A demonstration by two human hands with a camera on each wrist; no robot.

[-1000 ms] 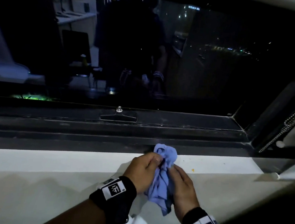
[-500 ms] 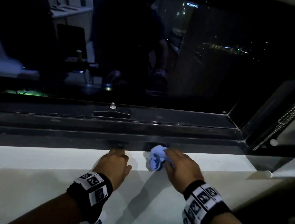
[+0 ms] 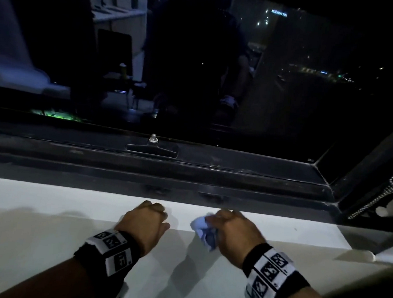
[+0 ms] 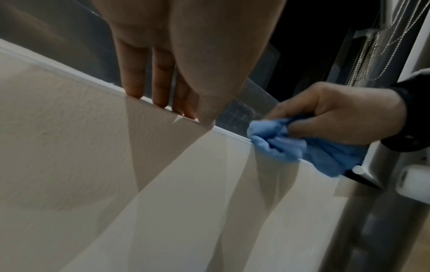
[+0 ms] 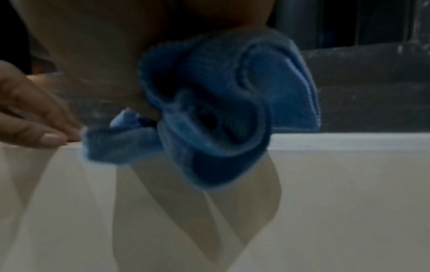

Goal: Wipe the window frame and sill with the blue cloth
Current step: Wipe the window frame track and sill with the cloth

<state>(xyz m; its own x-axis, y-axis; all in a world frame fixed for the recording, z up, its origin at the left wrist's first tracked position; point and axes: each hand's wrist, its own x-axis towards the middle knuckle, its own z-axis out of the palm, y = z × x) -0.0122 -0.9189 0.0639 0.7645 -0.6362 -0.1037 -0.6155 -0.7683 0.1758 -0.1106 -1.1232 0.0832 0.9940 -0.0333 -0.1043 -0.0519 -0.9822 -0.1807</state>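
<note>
The right hand [image 3: 238, 232] has its fingers curled tight around the bunched blue cloth [image 3: 204, 231], which bulges out toward the thumb side and touches the front edge of the white sill [image 3: 302, 230]. Just beside it, the left hand [image 3: 146, 223] holds nothing; its straight fingers [image 4: 136, 73] press on the same edge as a brace. Behind both runs the dark window frame [image 3: 235, 175], its lower rail looking dusty and scuffed in the wrist views. To wipe well, the person would likely do best to flatten the wad for broader contact, press firmly, and sweep in long overlapping passes along the sill toward the corner [image 3: 328, 189], then into the frame's grooves
</note>
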